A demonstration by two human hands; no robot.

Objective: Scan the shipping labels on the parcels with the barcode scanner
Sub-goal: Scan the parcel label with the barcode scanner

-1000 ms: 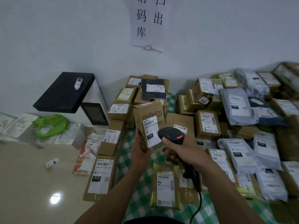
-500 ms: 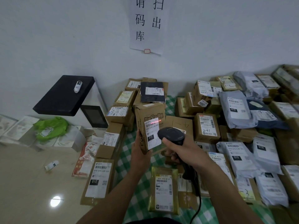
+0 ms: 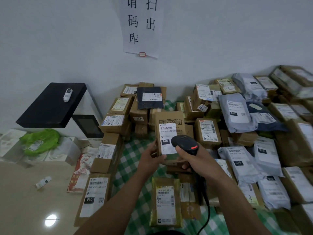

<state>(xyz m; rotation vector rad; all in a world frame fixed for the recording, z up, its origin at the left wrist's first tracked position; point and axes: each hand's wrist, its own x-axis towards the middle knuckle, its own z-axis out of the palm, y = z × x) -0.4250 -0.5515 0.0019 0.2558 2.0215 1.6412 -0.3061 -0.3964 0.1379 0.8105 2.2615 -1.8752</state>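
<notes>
At the far left a black platform device (image 3: 50, 104) and a green bag (image 3: 39, 141) are seen. Next comes the counter (image 3: 128, 160), covered in green-checked cloth and heaped with parcels. Near the middle, one brown parcel (image 3: 169, 118) is held upright above the counter by the left grip (image 3: 150, 156), whose fingers are curled round its left edge and lower corner. Just to its right, the barcode scanner (image 3: 184, 144) is clasped by the right grip (image 3: 196, 161), which is wrapped round the handle, with the cable (image 3: 207, 211) hanging below. Grey mailers (image 3: 237, 112) are piled further right.

The scan of this parcel is judged to be in hand. A red light is lit on the scanner's back, but no beam line can be made out on the shipping label (image 3: 166, 138). The parcel should be kept steady and the scanner drawn back slightly and tilted up, so that the bars near the label's top are fully crossed.

The parcel's long axis runs vertically and its label is turned toward the wearer. The scanner's nose is pointed away from the wearer, at the label's lower part.
</notes>
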